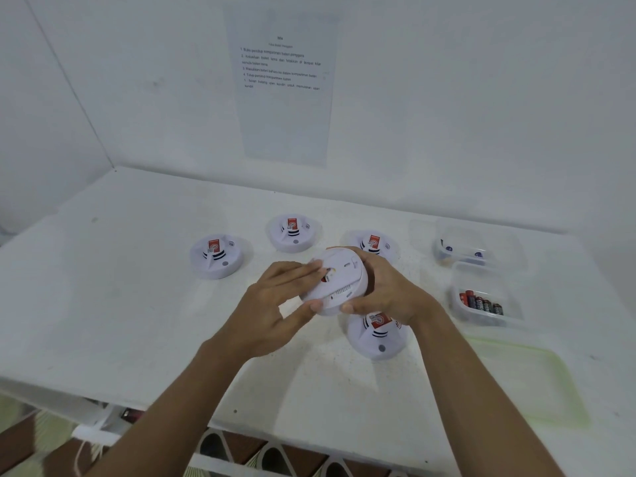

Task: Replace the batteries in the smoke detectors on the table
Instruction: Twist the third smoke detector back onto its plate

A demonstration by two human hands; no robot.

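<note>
Held detector: I see the held detector [339,277] lifted clear of the counter [137,304], turned back-plate up and tilted toward me, above the near detector [378,335].
Right hand: my right hand [389,290] grips the rim, fingers curled round the far right edge and thumb on the near edge. It carries the weight.
Left hand: my left hand [275,304] lies spread, straight fingers flat across the back plate and thumb touching the near rim. It presses rather than pinches.
Step in hand: I judge this to be opening the back to reach the battery. A red-and-white patch shows near my left fingertips, but I cannot tell whether it is a cell or a label.
Handling: it looks like a light, stiff plastic shell, smooth and likely a little slippery. I would hold it by the rim and keep pressure off the slotted vents.
Risk: small catches could snap if twisted hard, and the shell could slide out of a one-hand hold.
Waiting units: the left detector [216,256], back detector [292,232] and back-right detector [373,244] sit face up on the counter.
Batteries: red-and-black batteries [481,304] lie in the nearer container [481,277] to my right. The far container [475,232] holds a few dark ones. I cannot tell which are fresh.
</note>
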